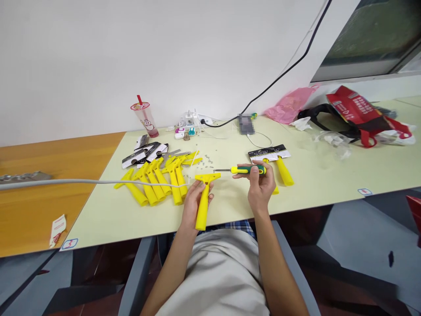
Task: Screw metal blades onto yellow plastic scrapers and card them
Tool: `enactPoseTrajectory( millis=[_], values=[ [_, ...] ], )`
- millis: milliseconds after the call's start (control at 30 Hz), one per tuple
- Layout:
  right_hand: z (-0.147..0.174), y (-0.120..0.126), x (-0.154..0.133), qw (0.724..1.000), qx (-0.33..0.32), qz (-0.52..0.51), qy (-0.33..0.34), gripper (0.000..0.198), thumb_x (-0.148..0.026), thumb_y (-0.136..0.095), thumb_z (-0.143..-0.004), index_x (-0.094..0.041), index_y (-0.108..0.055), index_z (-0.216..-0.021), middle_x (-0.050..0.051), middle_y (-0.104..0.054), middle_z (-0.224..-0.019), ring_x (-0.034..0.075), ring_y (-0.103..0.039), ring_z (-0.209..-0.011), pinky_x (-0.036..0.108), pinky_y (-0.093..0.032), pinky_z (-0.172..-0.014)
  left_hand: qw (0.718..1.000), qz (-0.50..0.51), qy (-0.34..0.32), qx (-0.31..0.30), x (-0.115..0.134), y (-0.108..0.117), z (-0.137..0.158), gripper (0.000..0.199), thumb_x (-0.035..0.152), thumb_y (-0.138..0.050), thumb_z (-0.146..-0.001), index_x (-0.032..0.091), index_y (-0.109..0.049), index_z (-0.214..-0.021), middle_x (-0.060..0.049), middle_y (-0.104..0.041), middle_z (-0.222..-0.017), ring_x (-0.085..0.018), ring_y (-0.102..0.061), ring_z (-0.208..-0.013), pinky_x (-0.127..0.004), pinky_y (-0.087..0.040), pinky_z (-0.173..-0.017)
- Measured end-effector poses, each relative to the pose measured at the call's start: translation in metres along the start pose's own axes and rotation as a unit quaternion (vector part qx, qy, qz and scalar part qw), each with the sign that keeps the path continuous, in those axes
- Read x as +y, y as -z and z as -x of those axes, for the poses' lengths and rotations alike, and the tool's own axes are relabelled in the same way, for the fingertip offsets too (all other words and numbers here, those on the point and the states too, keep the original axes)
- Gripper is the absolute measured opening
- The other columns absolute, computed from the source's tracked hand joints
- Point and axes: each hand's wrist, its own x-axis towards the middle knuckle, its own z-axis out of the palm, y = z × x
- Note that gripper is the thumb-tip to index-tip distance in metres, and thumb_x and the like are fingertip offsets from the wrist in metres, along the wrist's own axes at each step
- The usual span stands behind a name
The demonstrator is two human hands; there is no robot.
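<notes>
Yellow scraper (202,208) within left fingers (211,198)

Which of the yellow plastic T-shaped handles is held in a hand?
The yellow plastic T-shaped handle in the left hand; the others lie on the pale tabletop.

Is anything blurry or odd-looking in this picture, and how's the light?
In the head view, light falls fairly evenly on the pale tabletop; the screwdriver and yellow T-shaped handle look fairly sharp; the cup leans, probably wide-lens distortion; a device by the wall is pixelated.
</notes>
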Motion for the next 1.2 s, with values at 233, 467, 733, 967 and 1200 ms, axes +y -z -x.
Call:
enactPoseTrajectory(
  millis=[233, 467, 733, 967, 1200],
  values=[
    [0.0, 0.001, 0.001, 1.0, -0.012, 0.012, -0.002, 0.032, -0.056, -0.066, -0.111, -0.026, -0.061, -0.123, 0.007, -0.086, -0.104, 0.026, -0.087, -0.085, 0.044, -0.073, -0.079, 1.0, -0.009, -0.001, -0.002, -0.001, 0.003, -0.005, 0.047, 0.017, -0.096, -0.076, 0.02, -0.071, -0.116, -0.011, -0.076, -0.122, -0.024, -0.079, -0.115, -0.019, -0.052, -0.063],
    [0.0, 0.0, 0.002, 1.0, -0.003, 0.017, 0.0, 0.029, -0.053, -0.066, -0.112, -0.026, -0.061, -0.122, 0.006, -0.087, -0.104, 0.021, -0.083, -0.07, 0.039, -0.07, -0.071, 1.0, -0.015, -0.012, 0.001, -0.001, -0.001, 0.004, 0.044, 0.018, -0.095, -0.079, 0.02, -0.072, -0.117, -0.011, -0.075, -0.126, -0.025, -0.077, -0.123, -0.019, -0.054, -0.07],
    [0.0, -0.001, 0.001, 0.999, -0.005, 0.032, 0.012, 0.031, -0.055, -0.065, -0.112, -0.026, -0.06, -0.121, 0.006, -0.087, -0.105, 0.021, -0.083, -0.07, 0.037, -0.068, -0.068, 0.999, -0.026, -0.02, 0.015, 0.0, -0.004, 0.007, 0.054, 0.02, -0.097, -0.077, 0.024, -0.068, -0.123, -0.009, -0.075, -0.128, -0.026, -0.078, -0.122, -0.02, -0.054, -0.068],
    [0.001, -0.001, 0.001, 0.999, -0.01, 0.034, 0.013, 0.029, -0.053, -0.065, -0.112, -0.026, -0.06, -0.12, 0.006, -0.087, -0.106, 0.02, -0.082, -0.066, 0.037, -0.069, -0.07, 0.999, -0.026, -0.024, 0.02, 0.001, -0.007, 0.008, 0.056, 0.019, -0.098, -0.075, 0.025, -0.065, -0.119, -0.008, -0.075, -0.126, -0.027, -0.079, -0.121, -0.02, -0.053, -0.067],
    [0.001, -0.001, 0.0, 0.998, -0.012, 0.055, 0.016, 0.029, -0.054, -0.065, -0.112, -0.027, -0.06, -0.12, 0.005, -0.087, -0.106, 0.019, -0.081, -0.063, 0.037, -0.068, -0.067, 0.999, -0.023, -0.018, 0.027, 0.002, -0.01, 0.009, 0.058, 0.017, -0.097, -0.073, 0.024, -0.062, -0.118, -0.008, -0.075, -0.123, -0.028, -0.078, -0.122, -0.021, -0.051, -0.067]
  ],
)
